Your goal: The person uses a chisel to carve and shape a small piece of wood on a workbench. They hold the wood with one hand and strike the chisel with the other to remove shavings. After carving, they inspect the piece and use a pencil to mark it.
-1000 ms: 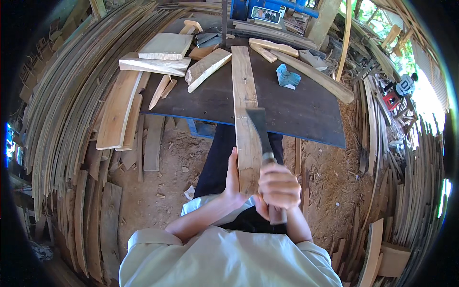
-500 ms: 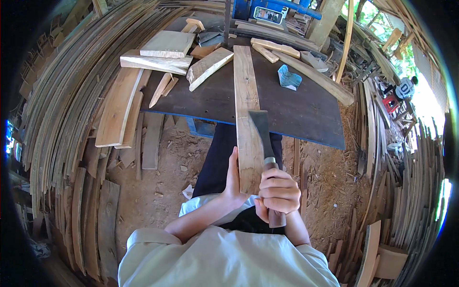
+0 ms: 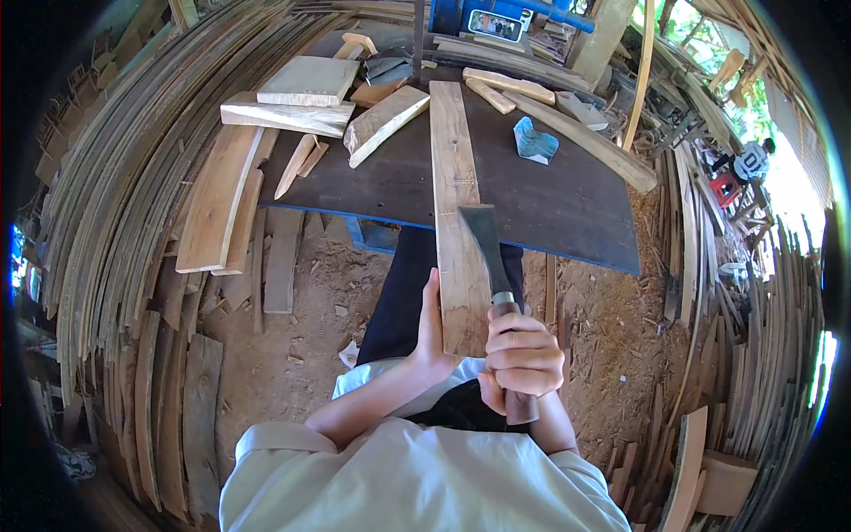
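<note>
At frame centre, the plank (image 3: 455,168) points lengthwise upward; your left hand (image 3: 432,344) touches it, grip I cannot tell; your right hand (image 3: 525,355) grips the chopper (image 3: 490,251), pointing up-left.

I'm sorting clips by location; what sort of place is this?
Probably a woodworking shop: long planks are piled along the left side, cut wood pieces lie on the dark table, and the right hand grips a bladed tool.

Left hand (image 3: 433,344) partly hidden behind plank (image 3: 457,177)
</note>
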{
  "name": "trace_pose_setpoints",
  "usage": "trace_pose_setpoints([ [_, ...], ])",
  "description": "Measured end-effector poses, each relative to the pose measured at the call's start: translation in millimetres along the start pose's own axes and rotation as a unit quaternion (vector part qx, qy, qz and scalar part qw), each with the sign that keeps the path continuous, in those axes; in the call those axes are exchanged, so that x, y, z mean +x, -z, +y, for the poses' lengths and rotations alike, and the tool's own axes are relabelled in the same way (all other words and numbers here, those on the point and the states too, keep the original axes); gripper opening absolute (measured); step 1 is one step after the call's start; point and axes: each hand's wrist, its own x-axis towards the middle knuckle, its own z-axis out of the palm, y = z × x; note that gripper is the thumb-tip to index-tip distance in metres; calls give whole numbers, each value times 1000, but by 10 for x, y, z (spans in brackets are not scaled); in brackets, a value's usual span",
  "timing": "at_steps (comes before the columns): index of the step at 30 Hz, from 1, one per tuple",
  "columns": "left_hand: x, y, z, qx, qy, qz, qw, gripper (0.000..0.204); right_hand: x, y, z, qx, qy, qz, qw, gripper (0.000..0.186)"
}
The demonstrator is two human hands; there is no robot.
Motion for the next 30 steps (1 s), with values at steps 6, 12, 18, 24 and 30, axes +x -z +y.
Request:
trace_pose_setpoints([
  [6,14,-117,-2,-5,-2,33,999,72,89,-24,204,-7,3,3,1000,22],
  [12,16,50,23,-18,10,-17,1000,71,-67,-11,4,-26,-1,-11,1000,20],
  [18,-13,-174,27,-32,17,41,998,68,-34,-21,439,-51,27,-23,998,25],
  [24,-11,-56,6,-30,8,-5,1000,72,19,53,22,-32,-17,-2,999,23],
  [30,-16,-142,-37,-22,-13,35,999,69,57,46,121,-10,-9,-5,1000,20],
])
